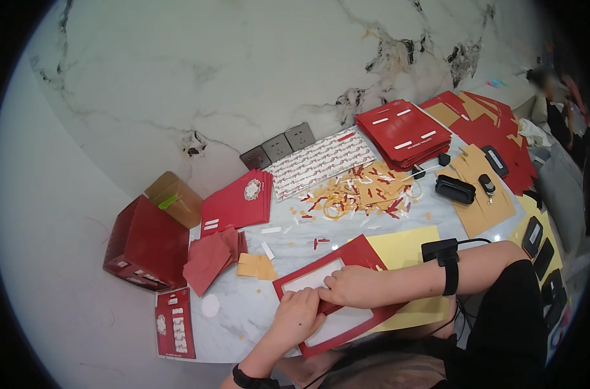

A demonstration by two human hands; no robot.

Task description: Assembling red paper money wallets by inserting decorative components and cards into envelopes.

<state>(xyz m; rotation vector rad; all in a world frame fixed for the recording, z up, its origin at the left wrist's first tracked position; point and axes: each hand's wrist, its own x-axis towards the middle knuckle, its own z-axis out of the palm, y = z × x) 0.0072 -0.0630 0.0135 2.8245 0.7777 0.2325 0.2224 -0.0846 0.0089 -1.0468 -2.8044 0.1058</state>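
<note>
A red cardboard sheet (360,252) with two large pale rectangular areas lies tilted at the table's near edge. My left hand (296,318) rests on its left side, fingers curled and pressed down near the red strip between the pale areas. Beside it my right hand (350,286) reaches in from the right, its fingertips closed at the same strip, almost touching the left fingers. Whatever small piece is between the fingertips is hidden. Partly under the sheet lies yellow paper (408,241).
Paper scraps (366,188) are heaped mid-table. Behind stand a stack of red cards (405,129) and a patterned sheet (321,162). At left are red folders (240,201), a red box (149,240) and a brown box (178,198). A black case (455,188) sits at right.
</note>
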